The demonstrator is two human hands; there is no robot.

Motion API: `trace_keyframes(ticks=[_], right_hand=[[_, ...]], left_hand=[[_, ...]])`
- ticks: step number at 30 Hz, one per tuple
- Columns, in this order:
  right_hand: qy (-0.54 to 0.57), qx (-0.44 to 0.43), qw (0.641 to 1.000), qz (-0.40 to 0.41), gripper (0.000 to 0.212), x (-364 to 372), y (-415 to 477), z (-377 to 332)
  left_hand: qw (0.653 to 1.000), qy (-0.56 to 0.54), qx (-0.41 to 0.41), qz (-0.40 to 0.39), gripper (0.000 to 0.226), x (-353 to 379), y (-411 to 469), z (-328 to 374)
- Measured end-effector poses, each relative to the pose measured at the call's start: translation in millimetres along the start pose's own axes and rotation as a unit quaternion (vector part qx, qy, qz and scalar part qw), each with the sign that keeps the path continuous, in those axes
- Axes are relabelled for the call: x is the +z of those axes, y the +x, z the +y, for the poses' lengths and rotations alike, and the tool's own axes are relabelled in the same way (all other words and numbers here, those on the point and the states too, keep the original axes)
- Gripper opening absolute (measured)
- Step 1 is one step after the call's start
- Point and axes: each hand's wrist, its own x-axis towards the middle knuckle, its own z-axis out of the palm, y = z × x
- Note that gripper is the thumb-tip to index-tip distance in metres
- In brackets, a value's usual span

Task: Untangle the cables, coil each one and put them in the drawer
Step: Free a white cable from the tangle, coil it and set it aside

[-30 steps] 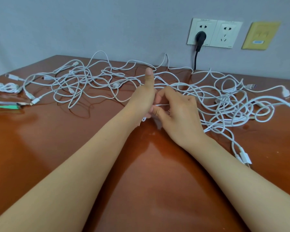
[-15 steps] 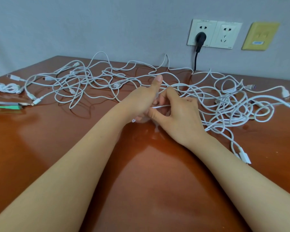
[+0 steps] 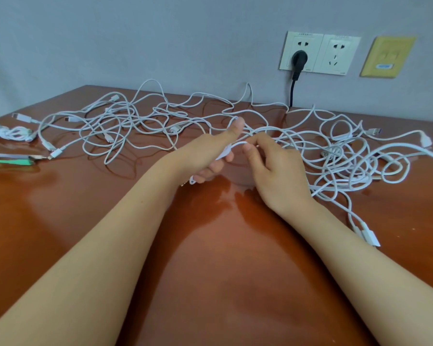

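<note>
Presently, the glossy brown table [image 3: 210, 245] fills the bottom of the frame, with both bare forearms reaching up over it toward the centre. At centre frame, the left hand [image 3: 205, 154] has its fingers curled round one white cable [image 3: 236, 145], thumb extended. The right hand [image 3: 276, 176] sits just beside it and pinches the same cable between thumb and forefinger.

The step in hand appears to be freeing this one cable from the rest. To do it well:

1. Keep the left hand as the anchor; the right hand should feed the strand through, a short length at a time.
2. Follow the strand to each crossing and lift it over. Pulling hard would likely tighten the loops.
3. Work toward a free end. Two white USB plugs [image 3: 369, 237] lie at lower right, near the right forearm; whether either belongs to the held cable cannot be told.

Beyond the hands, the tangle of white cables [image 3: 335, 156] spreads across the table from left to right, densest at right. A small white bundle [image 3: 11, 132] and a green cable [image 3: 8, 161] lie at the left edge. On the far wall, a black plug [image 3: 299, 59] sits in a double wall socket [image 3: 335, 54]; leave it alone. No drawer is in view.
</note>
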Motion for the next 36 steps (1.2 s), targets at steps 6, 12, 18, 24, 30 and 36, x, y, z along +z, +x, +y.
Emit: trace_keyframes(ticks=[6,12,18,24,30,36], right_hand=[[0.059,0.073,0.995,0.027,0.012,1.8,3.7,5.5],[-0.061,0.077,0.994,-0.04,0.014,-1.3,3.0,2.0],[-0.097,0.08,0.989,-0.076,0.022,-2.9,2.6,0.6],[-0.108,0.03,0.987,-0.116,0.023,-4.0,1.4,-2.9],[-0.098,0.03,0.987,-0.124,0.02,-0.6,0.8,-1.7],[-0.092,0.026,0.987,-0.129,0.02,-0.7,0.9,-1.4]], left_hand=[[0.995,-0.003,0.068,-0.068,0.035,7.1,-1.5,3.1],[0.988,-0.098,0.105,0.062,0.038,3.8,4.8,0.2],[0.964,-0.17,0.085,0.183,0.046,-7.0,14.2,-4.0],[0.945,-0.244,0.106,0.19,0.043,-2.4,11.3,3.5],[0.93,-0.117,0.099,0.334,0.044,-8.4,18.6,-6.2],[0.917,-0.279,0.09,0.272,0.041,-8.6,20.7,-8.1]])
